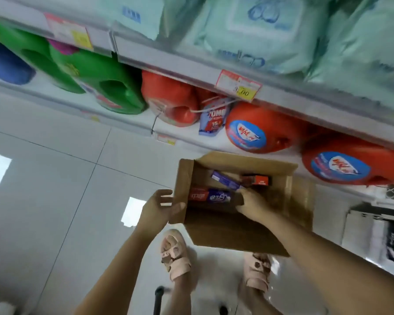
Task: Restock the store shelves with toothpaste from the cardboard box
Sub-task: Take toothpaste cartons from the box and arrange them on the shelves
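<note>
An open cardboard box [241, 233] sits on the floor below the shelves. Inside lie a purple toothpaste box [224, 180], a red-and-blue toothpaste box [208, 196] and a red-and-black one [257, 179]. My left hand [160, 206] grips the box's left flap, thumb on its inner side. My right hand [251, 204] reaches into the box, its fingers at the near end of the purple toothpaste box; whether they close round it is hidden.
Shelves [214, 71] run across the top with green detergent jugs [105, 87], red detergent jugs [257, 130] and pale green wipe packs [253, 35]. White tiled floor [66, 178] lies to the left. My sandalled feet [175, 253] stand just behind the box.
</note>
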A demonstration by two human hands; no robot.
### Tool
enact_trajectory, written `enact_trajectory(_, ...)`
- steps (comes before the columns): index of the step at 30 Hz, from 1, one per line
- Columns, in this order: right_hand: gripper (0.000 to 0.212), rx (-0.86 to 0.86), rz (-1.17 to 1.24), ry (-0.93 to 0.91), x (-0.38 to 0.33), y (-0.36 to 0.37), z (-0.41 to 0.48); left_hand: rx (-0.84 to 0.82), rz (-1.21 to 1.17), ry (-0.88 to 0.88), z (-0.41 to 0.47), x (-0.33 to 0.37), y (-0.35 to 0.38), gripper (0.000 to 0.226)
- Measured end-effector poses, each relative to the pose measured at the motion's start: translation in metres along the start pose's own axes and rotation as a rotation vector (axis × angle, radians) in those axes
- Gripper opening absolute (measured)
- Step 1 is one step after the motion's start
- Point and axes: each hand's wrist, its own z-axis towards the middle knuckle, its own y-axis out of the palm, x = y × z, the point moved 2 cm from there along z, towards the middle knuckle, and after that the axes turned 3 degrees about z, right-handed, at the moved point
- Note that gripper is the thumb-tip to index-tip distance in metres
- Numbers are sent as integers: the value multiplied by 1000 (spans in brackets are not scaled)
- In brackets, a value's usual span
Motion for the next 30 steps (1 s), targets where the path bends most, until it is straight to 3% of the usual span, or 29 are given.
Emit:
enact_trajectory(5,44,-84,-77,8,10,59,74,29,58,-19,37,-43,21,23)
enact_trajectory(8,43,-140,-118,-35,25,88,116,59,20,-91,53,-64,22,40)
enact_trajectory(12,66,-221,-157,-37,44,112,159,-118,-62,-86,69,-77,19,64)
enact_trajectory(14,63,-247,-142,-13,49,116,174,-149,-52,-64,76,-77,17,73)
enact_trajectory(16,48,-255,-142,13,58,120,186,-165,-73,-29,77,-73,19,65)
enact_trajectory(19,45,-324,-194,34,68,130,190,-166,-119,-11,74,-70,23,44)
enact_trajectory(26,110,-415,-146,100,87,141,198,-145,-190,-28,77,-71,29,45)
enact_trajectory(30,117,-415,-67,123,99,151,210,-144,-185,-23,76,-70,31,42)
